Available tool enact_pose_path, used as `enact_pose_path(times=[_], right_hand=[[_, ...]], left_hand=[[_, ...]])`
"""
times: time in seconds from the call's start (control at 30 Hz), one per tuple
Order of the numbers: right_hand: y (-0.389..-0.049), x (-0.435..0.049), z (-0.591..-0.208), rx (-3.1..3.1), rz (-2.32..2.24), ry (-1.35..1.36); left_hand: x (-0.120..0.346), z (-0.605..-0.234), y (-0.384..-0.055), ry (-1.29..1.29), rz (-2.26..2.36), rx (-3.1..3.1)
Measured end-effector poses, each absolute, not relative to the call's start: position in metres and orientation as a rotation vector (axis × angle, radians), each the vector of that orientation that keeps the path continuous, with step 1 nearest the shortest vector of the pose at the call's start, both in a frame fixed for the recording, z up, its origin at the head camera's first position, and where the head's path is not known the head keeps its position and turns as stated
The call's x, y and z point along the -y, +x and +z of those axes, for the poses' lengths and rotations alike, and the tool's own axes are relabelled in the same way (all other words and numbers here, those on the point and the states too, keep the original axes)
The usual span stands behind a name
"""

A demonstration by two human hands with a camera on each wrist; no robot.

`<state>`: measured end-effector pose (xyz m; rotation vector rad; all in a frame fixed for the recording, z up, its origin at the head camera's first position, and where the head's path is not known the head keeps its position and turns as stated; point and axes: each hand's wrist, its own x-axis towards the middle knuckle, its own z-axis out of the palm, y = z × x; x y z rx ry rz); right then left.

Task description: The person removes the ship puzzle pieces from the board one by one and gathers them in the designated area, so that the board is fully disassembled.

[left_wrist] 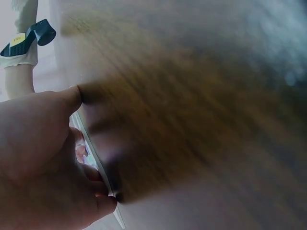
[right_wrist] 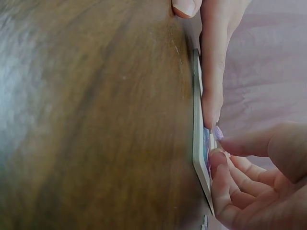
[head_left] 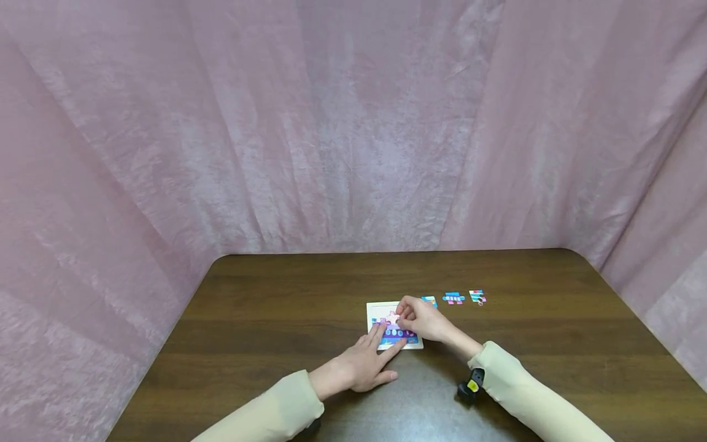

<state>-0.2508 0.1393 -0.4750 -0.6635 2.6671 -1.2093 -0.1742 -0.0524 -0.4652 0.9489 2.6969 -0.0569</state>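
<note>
A small jigsaw puzzle with a white frame [head_left: 370,312] lies flat on the table, its lower part filled with purple and blue pieces. My left hand [head_left: 366,363] rests on its lower left side, fingers straight and spread, thumb out over the tabletop. From the right, my right hand [head_left: 422,319] pinches a pale pink puzzle piece [head_left: 393,317] between thumb and fingers over the middle of the puzzle. In the right wrist view the pinched piece [right_wrist: 218,132] shows edge-on, tilted close above the board, near the left fingertips.
Three loose puzzle pieces lie in a row behind and right of the board: one [head_left: 429,301] partly behind my right hand, a blue and purple one [head_left: 454,298] and a striped one [head_left: 477,296]. A pink curtain [head_left: 353,153] hangs behind the brown table [head_left: 265,331].
</note>
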Motion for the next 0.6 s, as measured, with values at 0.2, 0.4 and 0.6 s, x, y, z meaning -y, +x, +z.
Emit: enact_pose_path(times=[0.2, 0.4, 0.6], right_hand=[[-0.252, -0.140, -0.477, -2.647, -1.276, -0.692], [-0.254, -0.145, -0.478, -2.647, -1.297, -0.658], [-0.254, -0.150, -0.475, -2.666, -1.338, -0.590]], left_hand=[[0.051, -0.465, -0.174, 0.947, -0.054, -2.707], [0.045, -0.463, -0.173, 0.960, -0.086, -2.722], [0.042, -0.462, -0.175, 0.962, -0.101, -2.709]])
